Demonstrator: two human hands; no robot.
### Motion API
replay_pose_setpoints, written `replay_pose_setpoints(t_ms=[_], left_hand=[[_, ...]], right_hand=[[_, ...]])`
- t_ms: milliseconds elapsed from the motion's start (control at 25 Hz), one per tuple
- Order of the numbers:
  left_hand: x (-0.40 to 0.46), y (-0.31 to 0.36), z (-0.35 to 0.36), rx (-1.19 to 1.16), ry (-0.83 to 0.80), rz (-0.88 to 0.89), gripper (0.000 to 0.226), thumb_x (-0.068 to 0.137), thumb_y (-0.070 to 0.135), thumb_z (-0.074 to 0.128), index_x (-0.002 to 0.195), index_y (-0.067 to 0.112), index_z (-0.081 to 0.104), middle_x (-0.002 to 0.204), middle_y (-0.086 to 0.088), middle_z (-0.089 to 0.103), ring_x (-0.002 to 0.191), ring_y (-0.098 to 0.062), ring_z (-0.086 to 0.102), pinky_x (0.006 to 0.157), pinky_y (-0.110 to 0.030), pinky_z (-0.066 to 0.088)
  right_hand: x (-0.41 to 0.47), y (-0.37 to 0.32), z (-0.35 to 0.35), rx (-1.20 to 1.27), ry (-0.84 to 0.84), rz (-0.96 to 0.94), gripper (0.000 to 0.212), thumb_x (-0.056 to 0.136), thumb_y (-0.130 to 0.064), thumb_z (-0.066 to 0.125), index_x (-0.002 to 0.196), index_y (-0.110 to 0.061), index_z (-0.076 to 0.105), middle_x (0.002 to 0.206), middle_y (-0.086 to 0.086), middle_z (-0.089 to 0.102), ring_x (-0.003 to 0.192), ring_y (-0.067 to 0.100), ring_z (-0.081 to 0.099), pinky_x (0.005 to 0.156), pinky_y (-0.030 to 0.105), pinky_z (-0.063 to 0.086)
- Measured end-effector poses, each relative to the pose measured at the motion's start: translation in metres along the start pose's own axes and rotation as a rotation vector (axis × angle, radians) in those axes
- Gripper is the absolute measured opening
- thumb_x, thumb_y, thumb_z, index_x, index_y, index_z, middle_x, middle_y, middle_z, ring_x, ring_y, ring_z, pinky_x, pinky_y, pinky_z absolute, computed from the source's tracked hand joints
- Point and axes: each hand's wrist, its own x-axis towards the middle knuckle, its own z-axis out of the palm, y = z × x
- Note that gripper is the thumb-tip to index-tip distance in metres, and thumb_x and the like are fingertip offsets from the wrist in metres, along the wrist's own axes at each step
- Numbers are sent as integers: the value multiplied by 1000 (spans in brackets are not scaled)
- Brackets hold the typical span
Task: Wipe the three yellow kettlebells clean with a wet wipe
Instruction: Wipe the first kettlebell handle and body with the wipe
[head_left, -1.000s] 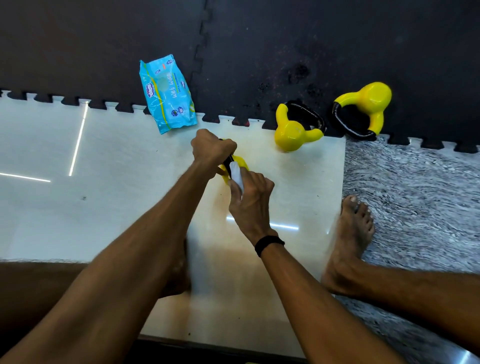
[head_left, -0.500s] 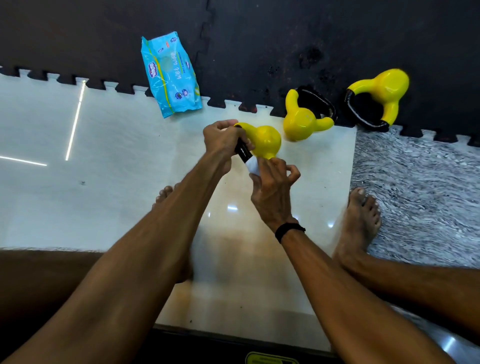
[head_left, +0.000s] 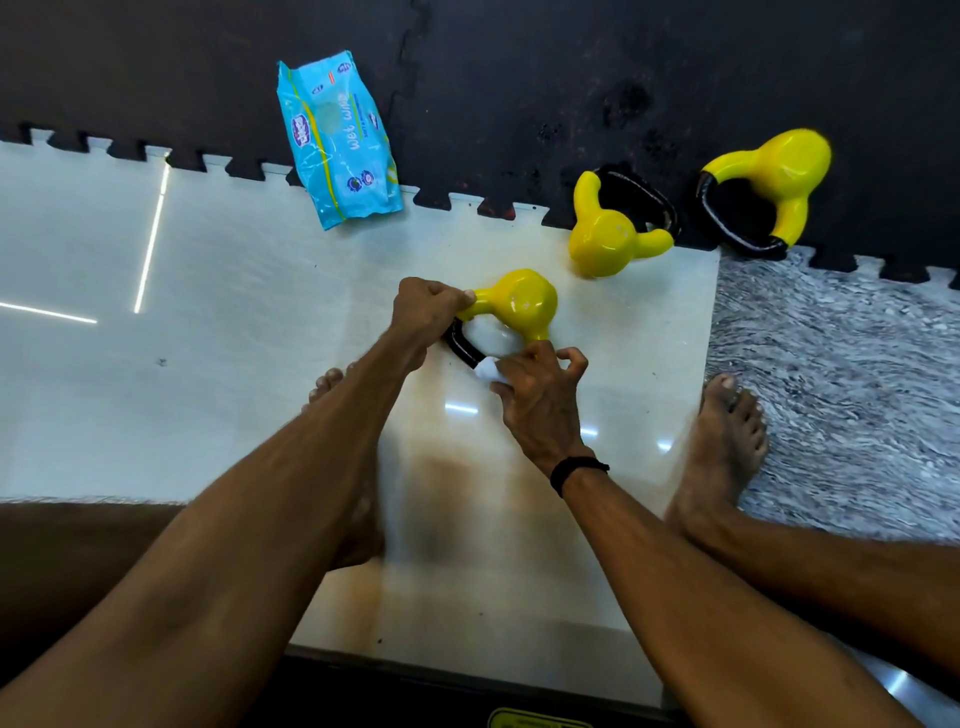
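A yellow kettlebell (head_left: 522, 304) with a black handle lies on its side on the pale glossy floor (head_left: 234, 338) in front of me. My left hand (head_left: 426, 312) grips the handle's upper left corner where yellow meets black. My right hand (head_left: 540, 395) pinches a white wet wipe (head_left: 487, 370) against the black handle's lower end. Two more yellow kettlebells lie at the back right: one (head_left: 605, 244) at the floor's edge, the other (head_left: 789, 166) on the black foam mat (head_left: 519, 78).
A blue wet wipe packet (head_left: 337, 145) lies across the mat's toothed edge at the back left. My bare feet (head_left: 719, 447) rest on the floor, the right one by a grey patterned rug (head_left: 841, 374). A dark edge runs along the bottom.
The held kettlebell has turned so its yellow body points up and right and the black handle shows. My right hand with the wipe has slid down along the handle.
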Motion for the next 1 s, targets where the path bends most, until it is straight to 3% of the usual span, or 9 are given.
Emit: replay_pose_setpoints(t_ms=[80,240,360,440,600,800,1000], left_hand=[[7,-4,-4,33,-44,26,22,62,25,74,78,10,75,82,-20,69,75,-21,60,72,-35,52],[16,-4,-7,69,-106,55,17,76,10,74,90,1,75,88,-15,69,83,-21,61,87,-41,54],[16,-9,-12,25,-129,32,21,77,7,74,95,-3,73,88,-16,69,77,-18,61,82,-33,55],[15,-12,-14,-12,-148,15,25,78,6,75,100,-5,72,87,-15,68,70,-14,61,69,-20,55],[16,-17,-17,-36,-205,-15,28,78,6,75,104,-3,71,79,-5,67,68,-9,60,59,-9,53],[16,-24,-13,-61,-217,9,27,79,2,71,107,0,71,83,-5,69,70,-7,60,60,-8,51],[14,-30,-11,-127,-231,31,27,78,-1,70,105,1,71,82,-4,69,76,-10,62,75,-16,52]], right_hand=[[1,1,4,-1,-16,12,17,79,-20,65,92,-31,69,80,-12,67,97,15,56,87,38,22],[2,-9,6,-48,-61,25,13,84,-31,58,89,-26,69,83,-9,69,98,19,57,82,37,24],[20,-33,17,94,-94,68,21,85,-30,59,92,-12,70,87,6,69,89,31,59,80,43,40],[31,-48,21,247,-35,115,12,86,-15,62,91,-4,66,86,16,65,84,36,59,78,47,49],[15,-49,26,326,46,135,9,82,-3,62,89,2,60,91,19,56,87,35,55,81,44,50],[33,-51,31,337,120,77,12,88,3,58,77,0,62,76,19,57,75,34,54,66,45,46],[7,-7,12,184,55,-88,9,86,-8,62,78,-10,66,79,8,65,80,32,60,70,40,41]])
